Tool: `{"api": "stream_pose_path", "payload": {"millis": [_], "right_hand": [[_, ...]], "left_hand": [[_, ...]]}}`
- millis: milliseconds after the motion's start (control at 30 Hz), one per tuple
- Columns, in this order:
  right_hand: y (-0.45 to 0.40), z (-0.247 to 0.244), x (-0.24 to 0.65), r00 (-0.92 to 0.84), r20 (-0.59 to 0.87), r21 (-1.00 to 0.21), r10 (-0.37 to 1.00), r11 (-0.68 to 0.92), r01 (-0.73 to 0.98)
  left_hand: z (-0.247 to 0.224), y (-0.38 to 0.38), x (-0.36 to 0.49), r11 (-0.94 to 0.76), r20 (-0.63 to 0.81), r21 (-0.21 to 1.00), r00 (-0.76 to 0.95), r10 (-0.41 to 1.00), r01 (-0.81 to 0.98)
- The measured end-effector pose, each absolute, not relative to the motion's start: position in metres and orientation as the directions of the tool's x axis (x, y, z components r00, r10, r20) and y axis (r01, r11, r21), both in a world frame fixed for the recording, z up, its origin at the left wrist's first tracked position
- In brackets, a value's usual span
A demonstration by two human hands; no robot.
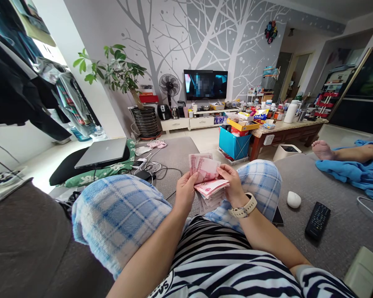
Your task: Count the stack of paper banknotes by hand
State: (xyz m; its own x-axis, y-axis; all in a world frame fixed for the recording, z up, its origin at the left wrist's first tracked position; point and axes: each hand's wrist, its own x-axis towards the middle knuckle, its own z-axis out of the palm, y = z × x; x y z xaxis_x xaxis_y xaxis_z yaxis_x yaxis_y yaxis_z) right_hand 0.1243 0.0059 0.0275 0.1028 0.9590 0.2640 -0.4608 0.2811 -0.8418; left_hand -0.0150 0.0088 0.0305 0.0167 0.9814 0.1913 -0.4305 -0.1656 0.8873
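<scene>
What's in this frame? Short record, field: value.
left hand: holding pink renminbi banknotes
right hand: holding the same notes' edge; cream watch on wrist
seat: grey sofa
beside right knee: white computer mouse, black remote control
left side: silver laptop
nearby: another person's bare foot, blue cloth

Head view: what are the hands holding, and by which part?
A stack of pink paper banknotes: the left hand holds its left edge, the right hand its right edge.
</scene>
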Motion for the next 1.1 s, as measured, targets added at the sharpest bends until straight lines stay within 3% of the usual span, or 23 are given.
{"api": "stream_pose_path", "payload": {"millis": [200, 367, 1100], "right_hand": [[0.004, 0.029, 0.124, 0.115, 0.266, -0.83, 0.957, 0.288, -0.477], [0.003, 0.029, 0.125, 0.106, 0.276, -0.825, 0.955, 0.292, -0.483], [0.002, 0.03, 0.125, 0.097, 0.271, -0.823, 0.958, 0.283, -0.492]], "left_hand": [[0.024, 0.015, -0.018, -0.257, 0.204, 0.917, -0.196, 0.959, -0.303], [0.021, 0.017, -0.019, -0.266, 0.202, 0.925, -0.243, 0.949, -0.271], [0.023, 0.016, -0.019, -0.27, 0.226, 0.92, -0.181, 0.957, -0.284]]}}
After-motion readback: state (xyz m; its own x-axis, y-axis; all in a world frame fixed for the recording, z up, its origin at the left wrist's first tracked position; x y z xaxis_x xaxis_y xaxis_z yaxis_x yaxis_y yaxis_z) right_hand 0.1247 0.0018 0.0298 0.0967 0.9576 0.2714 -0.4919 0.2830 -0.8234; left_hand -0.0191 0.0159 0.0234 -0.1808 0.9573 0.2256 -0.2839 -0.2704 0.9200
